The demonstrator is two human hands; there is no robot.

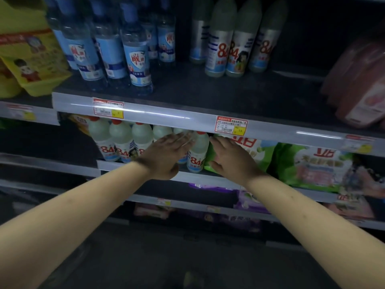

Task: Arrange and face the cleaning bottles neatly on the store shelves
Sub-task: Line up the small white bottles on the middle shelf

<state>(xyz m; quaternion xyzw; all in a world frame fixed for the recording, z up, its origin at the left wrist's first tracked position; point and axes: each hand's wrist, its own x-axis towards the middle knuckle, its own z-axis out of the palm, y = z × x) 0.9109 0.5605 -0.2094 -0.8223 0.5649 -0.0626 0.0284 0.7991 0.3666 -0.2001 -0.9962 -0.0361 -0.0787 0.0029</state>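
Both hands reach in under the price rail (187, 119) to the row of white 84 bottles (123, 140) on the shelf just below it. The left hand (166, 155) lies with fingers straight and together across the bottles near the row's right end, and seems to hold them back. The right hand (227, 157), fingers straight and relaxed, hovers beside the end bottle (198, 155), which stands a little forward of its neighbours, below the rail's middle price tag (231, 125). Neither hand grips anything. The right hand also sits against the green detergent bags (308, 163) farther right under the rail, likely keeping them off the row. Above the rail stand blue bottles (135, 57) and taller 84 bottles (229, 49)
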